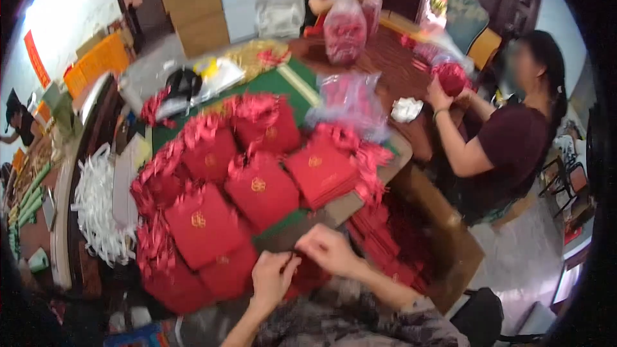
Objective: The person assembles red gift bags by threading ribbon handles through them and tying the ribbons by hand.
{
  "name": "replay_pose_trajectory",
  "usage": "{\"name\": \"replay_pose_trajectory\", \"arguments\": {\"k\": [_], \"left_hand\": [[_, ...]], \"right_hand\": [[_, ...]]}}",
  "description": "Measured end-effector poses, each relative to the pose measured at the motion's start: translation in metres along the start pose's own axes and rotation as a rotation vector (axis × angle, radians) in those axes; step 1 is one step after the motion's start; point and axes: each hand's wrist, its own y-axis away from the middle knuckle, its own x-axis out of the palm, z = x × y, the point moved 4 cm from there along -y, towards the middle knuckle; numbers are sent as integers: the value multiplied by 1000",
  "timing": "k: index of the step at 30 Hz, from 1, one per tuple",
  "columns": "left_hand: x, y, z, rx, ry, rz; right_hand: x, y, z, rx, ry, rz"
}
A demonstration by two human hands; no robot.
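Observation:
My left hand [272, 277] and my right hand [331, 252] are close together at the table's near edge, fingers closed in a pinch. Whatever lies between the fingertips is too small and blurred to make out; dark red material shows just beneath them. In front of and left of my hands lie several stacks of flat red bags [202, 226] with a gold emblem. Pink-red ribbons [160, 244] bunch up along their edges. One red stack [321, 166] lies beyond my right hand, and another [259, 187] lies ahead of my left.
To the right of my hands, an open cardboard box [453, 231] holds more red pieces. White strips [103, 205] heap at the left. A clear plastic bag [350, 103] lies farther back. A co-worker [520, 135] at the right handles something red; another person [321, 0] stands behind a filled bag [345, 29].

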Motion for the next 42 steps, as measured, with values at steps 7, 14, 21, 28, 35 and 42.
{"name": "replay_pose_trajectory", "arguments": {"k": [7, 14, 21, 28, 35, 42], "left_hand": [[5, 1, 4, -44, 21, -41], [6, 3, 3, -44, 61, -81], [7, -11, 11, -91, -26, -12], [5, -25, 5, -9, -131, 82], [9, -26, 3, 41, -144, 118], [12, -28, -1, 79, -179, 121]], "right_hand": [[-36, 2, -40, 281, 111, -38], [-7, -5, -45, 219, 215, 131], [-2, -3, -39, 238, 3, 185], [1, 4, -30, 380, -164, 192], [3, 3, -25, 343, -117, 196], [5, 4, -24, 297, -91, 129]]}}
